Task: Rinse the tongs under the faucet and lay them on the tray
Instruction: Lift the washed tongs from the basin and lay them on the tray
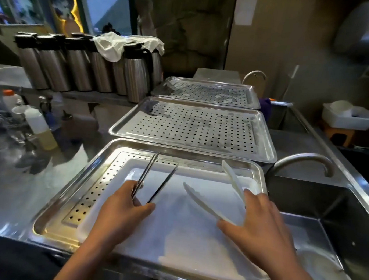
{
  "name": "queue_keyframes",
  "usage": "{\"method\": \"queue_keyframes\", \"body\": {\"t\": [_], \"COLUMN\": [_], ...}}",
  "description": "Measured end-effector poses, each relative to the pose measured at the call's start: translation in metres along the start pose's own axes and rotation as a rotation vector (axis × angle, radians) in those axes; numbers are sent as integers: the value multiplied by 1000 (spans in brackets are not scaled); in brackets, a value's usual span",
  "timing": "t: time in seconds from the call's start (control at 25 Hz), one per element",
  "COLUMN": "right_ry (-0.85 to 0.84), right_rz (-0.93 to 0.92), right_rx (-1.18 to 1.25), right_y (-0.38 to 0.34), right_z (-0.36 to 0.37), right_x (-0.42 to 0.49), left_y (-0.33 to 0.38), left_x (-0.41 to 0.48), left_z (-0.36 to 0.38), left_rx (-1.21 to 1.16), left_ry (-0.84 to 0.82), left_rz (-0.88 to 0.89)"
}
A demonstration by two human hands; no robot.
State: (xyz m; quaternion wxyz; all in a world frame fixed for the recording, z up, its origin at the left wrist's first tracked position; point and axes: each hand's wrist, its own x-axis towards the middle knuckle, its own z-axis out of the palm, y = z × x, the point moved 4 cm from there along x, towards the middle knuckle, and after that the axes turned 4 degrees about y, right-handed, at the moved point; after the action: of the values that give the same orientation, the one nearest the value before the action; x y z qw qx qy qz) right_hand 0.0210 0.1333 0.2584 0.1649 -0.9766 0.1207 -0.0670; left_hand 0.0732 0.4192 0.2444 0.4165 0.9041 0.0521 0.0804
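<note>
L hand (119, 210) grips metal tongs (164, 182) | R hand (260, 227) grips white tongs (205, 204) | both over tray (101, 177) w/ white board (182, 234)

I get one view: a wide-angle camera worn on the head, facing forward and down along the counter (9, 192). It sits close over the nearest tray (86, 194), with the left hand (125, 206) and right hand (259, 220) in the lower middle of frame. Two farther trays (193, 127) run toward the back wall (274, 47); the sink (328, 206) takes the lower right.
</note>
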Motion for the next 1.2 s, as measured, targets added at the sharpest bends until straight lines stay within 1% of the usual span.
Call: {"method": "queue_keyframes", "body": {"t": [0.2, 0.28, 0.4, 0.56, 0.64, 0.76, 0.92, 0.96, 1.04, 1.08, 1.12, 1.16, 1.2], "right_ry": [29, 59, 94, 108, 111, 106, 59, 68, 160, 232, 293, 317, 299], "right_rz": [202, 281, 374, 429, 429, 400, 388, 385, 367, 334, 285, 231, 183], "right_rx": [-152, -219, -264, -319, -329, -277, -231, -252, -297, -264, -179, -56, 75], "right_y": [-28, -38, -43, -35, -29, -30, -36, -36, -35, -38, -45, -56, -69], "right_z": [22, 28, 24, 15, 13, 16, 18, 15, 7, 4, 4, 7, 14], "right_x": [-25, -33, -41, -42, -42, -37, -31, -33, -40, -42, -43, -41, -37], "left_y": [-16, -19, -16, -15, -14, -15, -12, -11, -10, -10, -9, -10, -11], "left_x": [12, 15, 16, 15, 14, 17, 19, 19, 20, 21, 22, 24, 26], "left_z": [-2, 0, 3, 10, 13, 12, 11, 11, 11, 11, 12, 13, 12], "left_rx": [173, 175, 176, 216, 221, 210, 238, 242, 245, 246, 238, 215, 188], "left_ry": [-116, -161, -182, -190, -204, -212, -226, -225, -227, -233, -245, -258, -268], "left_rz": [153, 217, 283, 308, 310, 288, 285, 289, 286, 280, 268, 249, 228]}}
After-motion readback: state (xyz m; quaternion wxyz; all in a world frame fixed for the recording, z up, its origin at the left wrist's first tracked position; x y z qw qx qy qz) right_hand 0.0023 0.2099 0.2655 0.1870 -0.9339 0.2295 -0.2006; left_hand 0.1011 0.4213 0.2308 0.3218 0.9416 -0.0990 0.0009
